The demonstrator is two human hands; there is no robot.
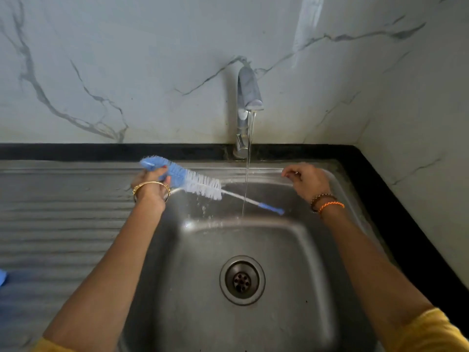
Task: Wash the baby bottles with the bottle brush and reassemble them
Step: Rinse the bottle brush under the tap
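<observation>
A: Head view. Left hand [149,182] gripping the brush [195,182] by its bristled end, fingers curled round the blue bristles, gold bangle [151,187] on the wrist.

B: Brush where?

A: Above the sink's [317,250] far left corner, slanting down and right; white bristles past the fingers, thin stem crossing the water stream [247,174], blue tip just right of it.

B: Right hand [305,181]?

A: Raised over the sink's far right rim, fingers loosely curled, nothing seen in them. Beaded and orange bands [327,203] at the wrist.

B: Tap [247,97]?

A: Running, thin stream falling into the sink short of the drain [242,280]. Droplets near the stem.

B: Elsewhere?

A: Ribbed drainboard [63,212] left, something blue [3,276] at its left edge, too cropped to identify. Marble wall [127,59] behind, black counter [406,212] right. Yellow sleeves [429,331] at the bottom corners.
</observation>
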